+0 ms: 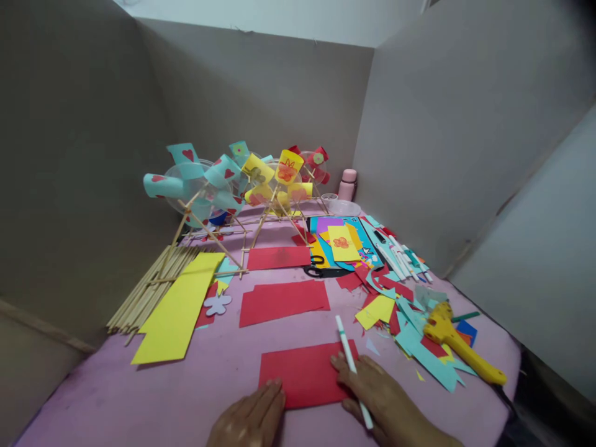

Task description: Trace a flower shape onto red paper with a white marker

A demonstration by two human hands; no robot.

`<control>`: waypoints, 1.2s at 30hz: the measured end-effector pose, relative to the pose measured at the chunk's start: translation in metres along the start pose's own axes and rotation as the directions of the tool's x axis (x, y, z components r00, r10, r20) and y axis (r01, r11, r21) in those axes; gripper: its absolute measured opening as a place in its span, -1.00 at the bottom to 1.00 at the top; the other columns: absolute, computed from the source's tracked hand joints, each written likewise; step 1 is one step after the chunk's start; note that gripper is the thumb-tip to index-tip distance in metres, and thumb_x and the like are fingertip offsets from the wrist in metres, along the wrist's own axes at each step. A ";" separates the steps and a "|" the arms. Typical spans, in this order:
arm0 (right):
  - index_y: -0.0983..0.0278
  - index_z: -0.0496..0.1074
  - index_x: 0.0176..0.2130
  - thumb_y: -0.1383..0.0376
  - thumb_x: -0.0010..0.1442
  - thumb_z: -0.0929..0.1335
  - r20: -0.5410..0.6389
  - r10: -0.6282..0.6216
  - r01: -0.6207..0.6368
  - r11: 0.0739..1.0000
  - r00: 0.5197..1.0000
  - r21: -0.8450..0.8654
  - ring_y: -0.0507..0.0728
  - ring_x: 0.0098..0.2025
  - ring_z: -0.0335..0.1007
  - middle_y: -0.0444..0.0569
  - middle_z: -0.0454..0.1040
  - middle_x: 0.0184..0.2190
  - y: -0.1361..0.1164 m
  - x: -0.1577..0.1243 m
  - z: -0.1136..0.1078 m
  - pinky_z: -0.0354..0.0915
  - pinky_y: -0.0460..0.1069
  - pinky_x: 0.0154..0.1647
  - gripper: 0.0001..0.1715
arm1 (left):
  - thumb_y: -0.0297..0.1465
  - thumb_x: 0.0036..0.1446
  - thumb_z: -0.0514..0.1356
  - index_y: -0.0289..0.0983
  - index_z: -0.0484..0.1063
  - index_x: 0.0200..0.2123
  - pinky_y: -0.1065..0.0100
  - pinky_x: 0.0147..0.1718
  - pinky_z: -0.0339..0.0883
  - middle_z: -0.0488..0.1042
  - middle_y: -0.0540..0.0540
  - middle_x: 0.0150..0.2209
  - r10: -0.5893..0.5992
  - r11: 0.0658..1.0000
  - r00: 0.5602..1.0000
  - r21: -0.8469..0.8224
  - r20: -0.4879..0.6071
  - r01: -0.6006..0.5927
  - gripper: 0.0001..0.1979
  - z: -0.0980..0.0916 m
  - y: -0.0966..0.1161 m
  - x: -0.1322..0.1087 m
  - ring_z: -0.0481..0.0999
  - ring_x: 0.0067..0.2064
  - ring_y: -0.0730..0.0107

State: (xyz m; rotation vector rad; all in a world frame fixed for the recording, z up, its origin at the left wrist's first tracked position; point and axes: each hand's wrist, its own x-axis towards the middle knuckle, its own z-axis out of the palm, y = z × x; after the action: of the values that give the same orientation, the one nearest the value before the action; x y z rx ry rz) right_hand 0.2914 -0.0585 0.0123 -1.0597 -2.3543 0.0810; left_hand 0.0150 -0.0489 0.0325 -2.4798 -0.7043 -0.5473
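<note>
From here I see the red paper (302,375) flat on the surface (139,403), close to the person. The left hand (254,413) rests on its near-left corner, fingers laid flat, grasping nothing; the right hand (379,397) spreads over its right end, its grip loosely closed around a white marker (345,347). This looks like steadying; drawing would call for re-angling the pen.

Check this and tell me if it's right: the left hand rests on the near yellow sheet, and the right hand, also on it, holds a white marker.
One thing is wrong: the near sheet is red, not yellow, as the head view shows. The left hand does rest on it, and the right hand holds a white marker.
</note>
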 end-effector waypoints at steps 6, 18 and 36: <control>0.21 0.43 -0.10 0.31 0.16 0.38 -0.006 0.094 -0.094 0.994 0.996 0.049 0.28 -0.08 0.51 0.14 0.51 -0.02 0.001 -0.007 -0.010 0.39 0.19 -0.04 -0.75 | -0.59 0.15 -0.11 -0.28 0.43 -0.11 0.56 -0.26 0.44 0.59 -0.05 -0.18 -0.004 0.997 1.000 -0.074 0.010 0.004 -0.61 -0.006 -0.013 -0.010 0.59 -0.21 0.45; 0.20 0.44 -0.10 0.29 0.16 0.39 -0.090 0.244 -0.235 0.967 0.966 0.104 0.28 -0.05 0.49 0.11 0.53 -0.04 0.002 -0.023 -0.018 0.47 0.15 -0.13 -0.74 | -0.32 0.30 -0.06 -0.20 0.41 -0.03 0.46 -0.20 0.46 0.53 -0.06 -0.06 -0.171 0.973 0.981 -0.143 0.096 0.183 -0.68 -0.015 -0.021 -0.035 0.56 -0.11 0.41; 0.22 0.49 -0.15 0.02 0.35 0.07 -0.037 -0.057 0.067 0.925 0.998 0.375 0.13 -0.46 0.50 0.04 0.61 -0.43 -0.019 0.032 -0.015 0.39 -0.01 -0.41 -0.44 | -0.33 0.31 -0.02 -0.29 0.24 0.14 0.35 -0.04 0.36 0.36 -0.22 0.12 -0.257 0.930 0.967 -0.271 0.006 0.248 -0.63 -0.006 -0.007 0.034 0.37 0.11 0.29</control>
State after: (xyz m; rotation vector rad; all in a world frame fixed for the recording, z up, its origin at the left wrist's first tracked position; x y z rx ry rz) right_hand 0.2689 -0.0513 0.0455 -0.7914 -2.2255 0.4743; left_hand 0.0368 -0.0342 0.0565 -2.6386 -1.0053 -0.8232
